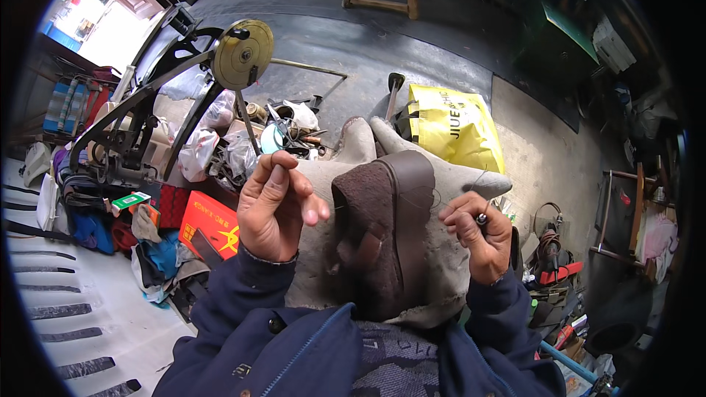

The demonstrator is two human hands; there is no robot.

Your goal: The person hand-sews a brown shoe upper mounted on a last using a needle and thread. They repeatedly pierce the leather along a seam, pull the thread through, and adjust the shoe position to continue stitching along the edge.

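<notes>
A black metal machine with a round brass-coloured wheel (pixel 246 55) is standing at the far left, above a flat red box with yellow markings (pixel 209 222). The left hand (pixel 275 209) is bringing thumb and forefinger together; whether thread is lying between them, I cannot tell. To its right, a dark brown shoe with a thick sole (pixel 362 195) is resting on the grey cloth (pixel 312 279) covering the lap. Farther right, behind the shoe, a bright yellow bag (pixel 463 129) is sitting on the floor. The right hand (pixel 482 239) is gripping a small, dark, round-ended tool (pixel 482 218), while thin dark thread is looping nearby.
</notes>
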